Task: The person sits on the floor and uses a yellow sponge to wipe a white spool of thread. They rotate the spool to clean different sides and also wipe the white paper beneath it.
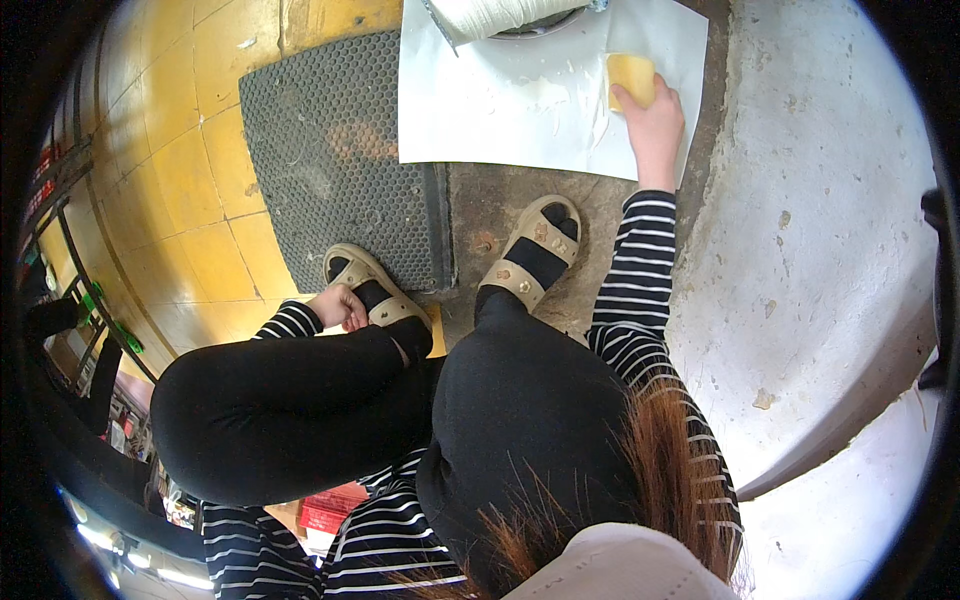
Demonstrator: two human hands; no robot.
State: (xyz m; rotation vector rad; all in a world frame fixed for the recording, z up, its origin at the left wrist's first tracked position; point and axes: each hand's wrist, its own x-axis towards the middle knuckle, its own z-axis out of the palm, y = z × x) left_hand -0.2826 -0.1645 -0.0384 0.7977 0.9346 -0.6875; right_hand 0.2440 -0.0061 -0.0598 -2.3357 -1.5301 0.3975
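My right hand (pixel 657 125) is closed round a yellow sponge (pixel 629 80), thumb on its near edge and fingers on its right side. The sponge is over the right part of a white sheet (pixel 510 125) that lies on the ground and carries pale, wet-looking smears. At the sheet's far edge is a spool of white thread (pixel 490 15), cut off by the top of the picture, with a dark round rim under it. My left hand (pixel 341 306) hangs beside my left sandal (pixel 375 283), its fingers loosely curled together and nothing visible in them.
A dark, dimpled rubber mat (pixel 335 160) lies left of the sheet, on yellow floor tiles (pixel 180 200). To the right runs a pale, worn concrete surface (pixel 800 250). My right sandal (pixel 535 252) stands just below the sheet. A dark metal rack (pixel 95 310) is at the far left.
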